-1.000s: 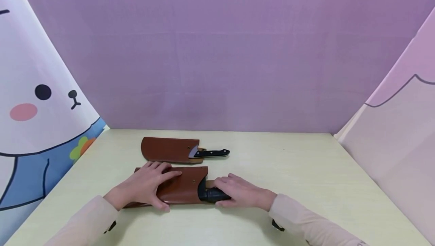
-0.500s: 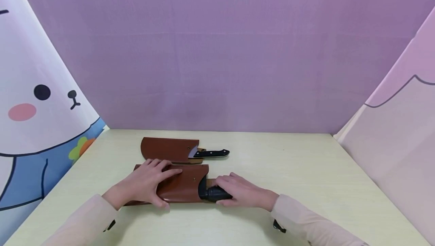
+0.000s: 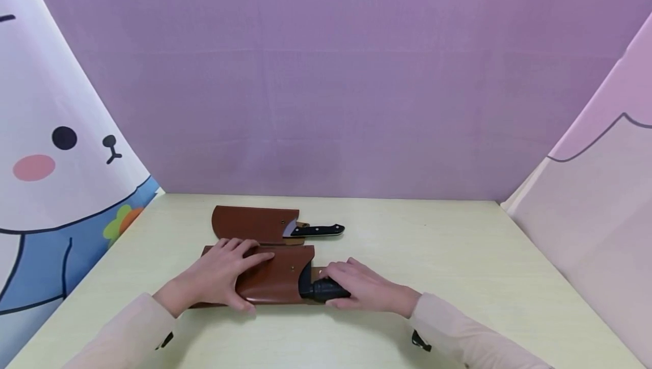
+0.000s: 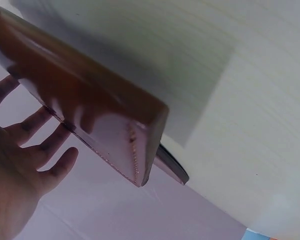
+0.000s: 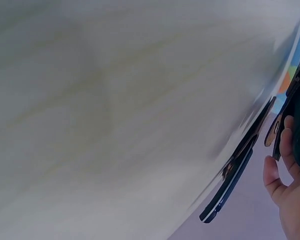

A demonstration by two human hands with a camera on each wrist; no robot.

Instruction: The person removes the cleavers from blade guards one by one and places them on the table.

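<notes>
Nearest me on the table lies a brown leather knife sheath point(image 3: 277, 278), with the black handle point(image 3: 327, 290) of a knife sticking out at its right end. The blade is hidden inside, apart from a dark part at the mouth. My left hand point(image 3: 219, 273) grips across the sheath, thumb at the near edge and fingers at the far edge. In the left wrist view the fingertips touch the stitched edge of the sheath point(image 4: 80, 80). My right hand point(image 3: 364, 291) holds the black handle, fingers over its far side and thumb below; its end is covered.
Just beyond lies a second brown sheath point(image 3: 249, 224) holding a knife with a riveted black handle point(image 3: 318, 230). The two sheaths almost touch. A pale table point(image 3: 458, 267) spreads around them, bounded by a purple back wall point(image 3: 326, 86) and printed side panels.
Both hands and the near sheath with its knife have shifted slightly away from me, closer to the far sheath. The grips look the same.
</notes>
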